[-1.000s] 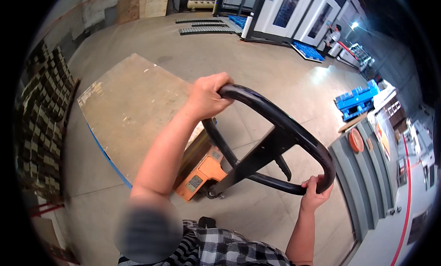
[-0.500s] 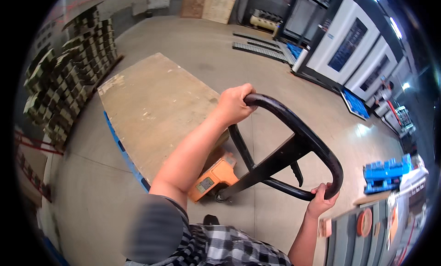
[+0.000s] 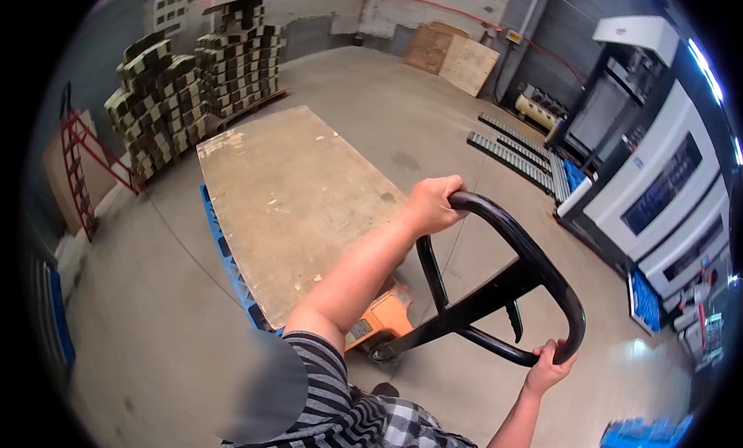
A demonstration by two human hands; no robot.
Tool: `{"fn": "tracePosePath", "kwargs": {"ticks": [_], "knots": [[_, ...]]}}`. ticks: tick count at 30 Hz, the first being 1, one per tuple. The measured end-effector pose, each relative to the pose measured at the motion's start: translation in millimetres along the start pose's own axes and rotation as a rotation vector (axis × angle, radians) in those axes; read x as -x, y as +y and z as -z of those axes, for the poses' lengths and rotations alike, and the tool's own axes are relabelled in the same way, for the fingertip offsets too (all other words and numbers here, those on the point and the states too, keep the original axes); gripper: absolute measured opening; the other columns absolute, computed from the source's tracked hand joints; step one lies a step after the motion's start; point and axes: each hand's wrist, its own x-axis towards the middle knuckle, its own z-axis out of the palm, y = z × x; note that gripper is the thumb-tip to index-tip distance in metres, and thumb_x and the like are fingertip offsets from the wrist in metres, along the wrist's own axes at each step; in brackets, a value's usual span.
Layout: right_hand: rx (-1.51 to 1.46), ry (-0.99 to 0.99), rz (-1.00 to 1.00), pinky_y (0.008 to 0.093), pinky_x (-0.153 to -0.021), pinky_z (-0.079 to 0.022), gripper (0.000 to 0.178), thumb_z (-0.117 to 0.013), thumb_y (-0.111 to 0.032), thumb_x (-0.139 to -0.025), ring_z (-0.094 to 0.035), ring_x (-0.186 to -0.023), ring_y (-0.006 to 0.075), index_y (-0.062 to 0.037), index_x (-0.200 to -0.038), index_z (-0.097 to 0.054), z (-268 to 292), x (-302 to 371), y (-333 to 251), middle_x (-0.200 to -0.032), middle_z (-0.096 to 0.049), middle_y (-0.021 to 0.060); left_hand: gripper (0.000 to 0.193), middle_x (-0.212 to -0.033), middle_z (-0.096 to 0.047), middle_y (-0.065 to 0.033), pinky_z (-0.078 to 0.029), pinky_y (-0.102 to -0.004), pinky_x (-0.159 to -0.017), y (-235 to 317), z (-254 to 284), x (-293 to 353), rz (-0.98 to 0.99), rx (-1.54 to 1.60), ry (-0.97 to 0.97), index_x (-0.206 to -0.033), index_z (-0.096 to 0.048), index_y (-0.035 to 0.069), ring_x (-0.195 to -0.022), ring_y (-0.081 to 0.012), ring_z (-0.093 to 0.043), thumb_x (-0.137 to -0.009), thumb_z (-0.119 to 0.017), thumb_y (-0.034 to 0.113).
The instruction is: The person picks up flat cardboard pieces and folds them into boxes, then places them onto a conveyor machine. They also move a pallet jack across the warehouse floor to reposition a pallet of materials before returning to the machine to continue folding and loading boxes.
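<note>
Both my hands grip the black loop handle [image 3: 495, 285] of an orange pallet jack [image 3: 389, 316]. My left hand [image 3: 437, 204] is wrapped round the upper left end of the loop. Lower down on the right, my right hand [image 3: 549, 364] closes round the opposite corner. A small black lever [image 3: 514, 321] sits inside the loop, touched by neither hand. Beyond the jack, a worn wooden board [image 3: 298, 208] lies flat on a blue pallet [image 3: 226, 258]. My left forearm crosses in front of the board's near right corner.
Stacked blocks [image 3: 240, 69] stand on a pallet at the far left, near a red ladder [image 3: 81, 165]. A large white and black machine [image 3: 658, 185] lines the right, with metal rails [image 3: 515, 162] on the floor beside it. Wooden panels [image 3: 451, 57] lean against the back wall.
My view has swung left, so the room shifts rightward and the ladder comes into sight. The grey cabinet at lower right has left the view. Both hands keep their grip on the handle.
</note>
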Motion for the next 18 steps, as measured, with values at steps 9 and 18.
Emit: {"fn": "tracePosePath", "kwargs": {"ticks": [9,18], "knots": [[-0.057,-0.18,0.055,0.023,-0.049,-0.044,0.017,-0.051,0.003,-0.084,-0.049,-0.055,0.0113,0.0008,-0.099,-0.045,-74.3,-207.2,113.1,-0.081,-0.048,0.0062,0.02,-0.069,-0.058,-0.0117,-0.045,-0.0371,-0.057,-81.2,-113.6,-111.4,-0.052,-0.153,0.207,-0.076,-0.055,0.008,-0.066,-0.0311,-0.058,-0.064,-0.07,0.014],[-0.126,-0.343,0.106,0.0228,-0.048,-0.043,0.018,-0.053,0.0,-0.085,-0.05,-0.052,0.011,-0.0017,-0.1,-0.045,-232.4,-371.4,183.5,-0.078,-0.05,0.0061,0.021,-0.071,-0.059,-0.0118,-0.045,-0.0372,-0.059,-191.8,-158.0,-242.5,0.034,-0.326,0.372,-0.077,-0.055,0.008,-0.068,-0.0311,-0.058,-0.063,-0.071,0.012]]}}
